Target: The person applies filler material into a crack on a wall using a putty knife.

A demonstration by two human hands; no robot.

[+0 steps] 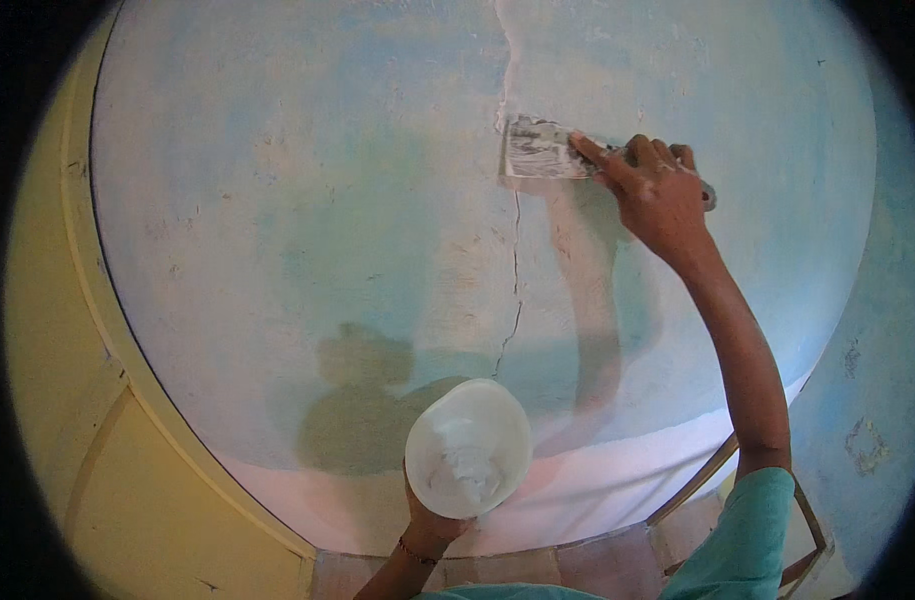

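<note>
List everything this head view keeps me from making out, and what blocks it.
All in the head view:
- Most fingers of the left hand: behind the white, round bowl.
- Whether the thin, dark, jagged crack runs on lower: the bowl blocks it.
- Most of the handle of the flat, smeared metal scraper: covered by the right hand.
- Part of the brown wooden frame: behind the teal fabric sleeve.
</note>
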